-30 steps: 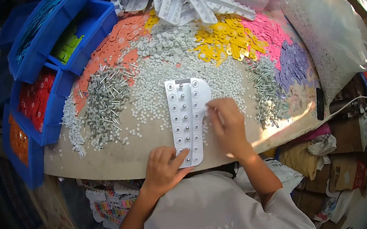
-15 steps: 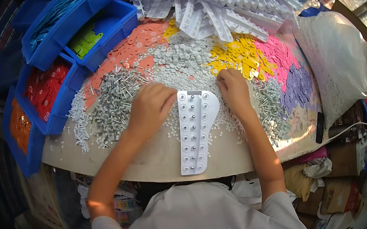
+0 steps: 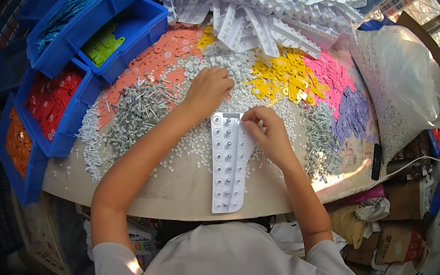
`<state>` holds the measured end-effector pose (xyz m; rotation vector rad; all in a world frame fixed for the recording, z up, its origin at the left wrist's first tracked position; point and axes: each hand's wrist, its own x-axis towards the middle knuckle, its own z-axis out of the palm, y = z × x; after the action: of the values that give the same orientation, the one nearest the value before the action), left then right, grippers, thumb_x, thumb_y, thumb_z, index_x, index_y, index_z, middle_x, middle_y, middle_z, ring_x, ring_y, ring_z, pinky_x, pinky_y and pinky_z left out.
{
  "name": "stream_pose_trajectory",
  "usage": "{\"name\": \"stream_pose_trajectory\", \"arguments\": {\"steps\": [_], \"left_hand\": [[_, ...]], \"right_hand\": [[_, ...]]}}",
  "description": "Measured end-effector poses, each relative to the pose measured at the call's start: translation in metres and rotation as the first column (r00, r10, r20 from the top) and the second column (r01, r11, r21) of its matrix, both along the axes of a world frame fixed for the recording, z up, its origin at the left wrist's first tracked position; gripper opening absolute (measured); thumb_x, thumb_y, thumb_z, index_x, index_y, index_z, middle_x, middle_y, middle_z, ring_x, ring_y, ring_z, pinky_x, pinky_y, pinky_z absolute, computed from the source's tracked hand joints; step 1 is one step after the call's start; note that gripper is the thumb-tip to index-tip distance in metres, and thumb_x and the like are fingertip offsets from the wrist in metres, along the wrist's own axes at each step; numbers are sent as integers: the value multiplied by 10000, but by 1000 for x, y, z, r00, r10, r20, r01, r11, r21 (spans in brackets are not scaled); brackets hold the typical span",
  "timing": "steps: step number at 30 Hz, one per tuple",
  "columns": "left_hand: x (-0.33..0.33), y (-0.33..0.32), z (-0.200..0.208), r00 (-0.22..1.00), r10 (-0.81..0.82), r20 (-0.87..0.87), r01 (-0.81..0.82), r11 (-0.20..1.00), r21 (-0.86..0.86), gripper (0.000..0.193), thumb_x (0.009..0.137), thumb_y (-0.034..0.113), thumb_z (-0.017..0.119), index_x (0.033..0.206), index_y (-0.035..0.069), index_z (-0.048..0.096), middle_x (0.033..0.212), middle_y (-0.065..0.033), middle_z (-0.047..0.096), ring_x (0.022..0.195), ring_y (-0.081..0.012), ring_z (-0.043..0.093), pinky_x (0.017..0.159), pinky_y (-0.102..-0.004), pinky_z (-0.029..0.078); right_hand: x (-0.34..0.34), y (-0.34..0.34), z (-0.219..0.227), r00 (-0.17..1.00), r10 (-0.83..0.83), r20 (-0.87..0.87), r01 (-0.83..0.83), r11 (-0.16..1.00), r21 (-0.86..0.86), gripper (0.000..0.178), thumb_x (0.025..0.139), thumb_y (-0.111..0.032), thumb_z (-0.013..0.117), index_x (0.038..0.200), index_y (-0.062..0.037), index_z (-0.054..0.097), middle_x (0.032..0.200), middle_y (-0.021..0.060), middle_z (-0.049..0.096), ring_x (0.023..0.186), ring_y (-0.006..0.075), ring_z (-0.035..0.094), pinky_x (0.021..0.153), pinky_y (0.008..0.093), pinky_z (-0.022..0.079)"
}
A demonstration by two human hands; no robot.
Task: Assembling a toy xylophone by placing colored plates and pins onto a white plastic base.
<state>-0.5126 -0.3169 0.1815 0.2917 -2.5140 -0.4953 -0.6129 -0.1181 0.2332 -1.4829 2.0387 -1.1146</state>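
Note:
A white plastic fixture strip lies lengthwise near the table's front edge, with rows of round sockets along both sides and metal studs down its middle. At its upper right corner, my right hand is closed in a pinch; anything between those fingertips is too small to make out. Beyond the strip's far end, my left hand reaches over a pile of small white round caps. Its fingers are bent together and pointed into the caps, their tips partly hidden.
Silver rivets heap at left; more metal pins lie at right. Yellow, pink, purple and coral pieces ring the table. Blue bins stand left, white strips pile behind, and a plastic bag sits right.
My left hand has moved from beside the strip's top left corner, up and right onto the white caps. My right hand has come down and left, from near the yellow pieces to the strip.

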Motion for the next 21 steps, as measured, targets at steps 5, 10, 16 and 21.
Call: {"name": "stream_pose_trajectory", "arguments": {"steps": [5, 10, 16, 21], "left_hand": [[-1, -1, 0, 999, -37, 3, 37, 998, -43, 25, 797, 118, 696, 787, 107, 676, 901, -49, 576, 946, -251, 579, 830, -396, 452], [16, 3, 17, 1000, 24, 9, -25, 956, 293, 97, 801, 59, 720, 893, 38, 701, 868, -65, 664, 840, -252, 639, 764, -361, 500], [60, 19, 45, 999, 13, 42, -37, 773, 633, 165, 835, 61, 704, 991, 41, 750, 919, -38, 717, 792, -127, 627, 686, -278, 478], [77, 32, 37, 999, -15, 43, -20, 695, 719, 160, 843, 75, 722, 997, 44, 749, 887, -11, 695, 738, -88, 574, 634, -254, 432]], "right_hand": [[6, -3, -5, 993, -95, 66, 92, 994, 55, 78, 879, -21, 678, 953, -11, 656, 901, 111, 614, 802, 246, 602, 749, 345, 500], [7, -6, -9, 990, -115, 81, 112, 993, 45, 85, 879, -27, 686, 931, -1, 625, 892, 109, 608, 793, 243, 599, 727, 344, 500], [7, -3, -19, 977, -188, 100, 185, 982, 33, 109, 873, -34, 700, 905, 4, 603, 886, 110, 604, 780, 244, 596, 710, 349, 499], [12, 0, -23, 985, -175, -10, 174, 983, -54, 107, 868, -23, 708, 911, -4, 613, 899, 108, 613, 792, 253, 595, 700, 354, 500]]}}
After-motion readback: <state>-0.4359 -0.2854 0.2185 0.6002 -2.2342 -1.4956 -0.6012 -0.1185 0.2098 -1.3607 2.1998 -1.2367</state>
